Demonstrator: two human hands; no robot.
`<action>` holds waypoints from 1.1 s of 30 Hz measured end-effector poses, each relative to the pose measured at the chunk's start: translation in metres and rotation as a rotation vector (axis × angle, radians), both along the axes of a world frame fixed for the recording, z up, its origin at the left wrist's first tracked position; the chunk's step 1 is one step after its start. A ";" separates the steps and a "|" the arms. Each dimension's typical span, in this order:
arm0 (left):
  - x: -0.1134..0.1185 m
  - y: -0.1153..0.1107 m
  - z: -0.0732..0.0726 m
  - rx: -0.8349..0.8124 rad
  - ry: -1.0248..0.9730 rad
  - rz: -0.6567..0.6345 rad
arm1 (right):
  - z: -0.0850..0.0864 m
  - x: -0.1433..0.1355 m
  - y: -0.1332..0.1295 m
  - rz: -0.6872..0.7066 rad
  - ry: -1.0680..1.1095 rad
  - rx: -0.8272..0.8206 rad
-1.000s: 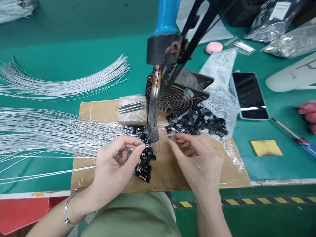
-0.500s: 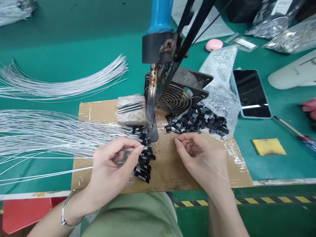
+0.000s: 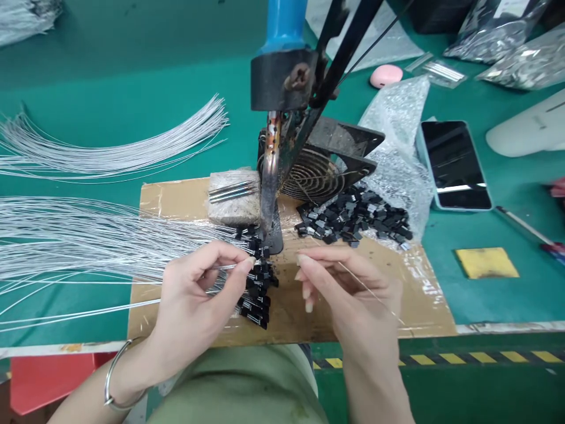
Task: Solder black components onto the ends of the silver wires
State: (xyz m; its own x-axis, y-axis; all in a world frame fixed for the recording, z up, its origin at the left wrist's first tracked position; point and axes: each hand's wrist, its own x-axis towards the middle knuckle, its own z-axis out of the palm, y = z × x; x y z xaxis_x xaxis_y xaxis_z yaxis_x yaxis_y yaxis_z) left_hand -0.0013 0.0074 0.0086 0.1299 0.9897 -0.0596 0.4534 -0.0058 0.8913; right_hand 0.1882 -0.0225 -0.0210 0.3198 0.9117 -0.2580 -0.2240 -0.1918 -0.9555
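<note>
My left hand [image 3: 205, 297] is closed in a pinch on a thin white wire [image 3: 229, 267], its end at the thumb and fingertips. Beneath and beside that hand lie white wires [image 3: 110, 241] ending in small black connectors [image 3: 256, 309]. My right hand [image 3: 348, 294] has thumb and index finger together on a fine strand of solder wire [image 3: 364, 285], which trails back over the hand. Above and between the hands, a soldering iron [image 3: 270, 171] with a blue handle points down, its tip close to the black ends. The hands are apart.
Loose black connector parts [image 3: 353, 215] are heaped at the right of the cardboard [image 3: 300, 318]. Behind the iron stands a fan [image 3: 324, 171]. A wrapped block [image 3: 233, 209] bears metal rods. A phone [image 3: 457, 165], a yellow sponge [image 3: 485, 262] and another wire bundle [image 3: 123, 156] lie around.
My right hand has moved left from beside the heap of black parts, nearer my left hand, and its lower fingers have spread. My left hand keeps its pinch almost in place.
</note>
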 end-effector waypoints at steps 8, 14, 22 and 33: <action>0.002 0.004 0.006 -0.112 0.004 -0.020 | -0.005 -0.024 0.002 0.045 0.277 -0.030; 0.002 0.004 0.010 -0.196 -0.124 -0.062 | -0.006 -0.031 -0.001 0.082 0.320 -0.013; 0.000 0.005 0.011 -0.246 -0.168 -0.071 | -0.007 -0.031 0.002 0.099 0.332 -0.021; 0.006 0.008 0.011 -0.241 -0.196 -0.036 | -0.007 -0.030 0.003 0.103 0.322 -0.014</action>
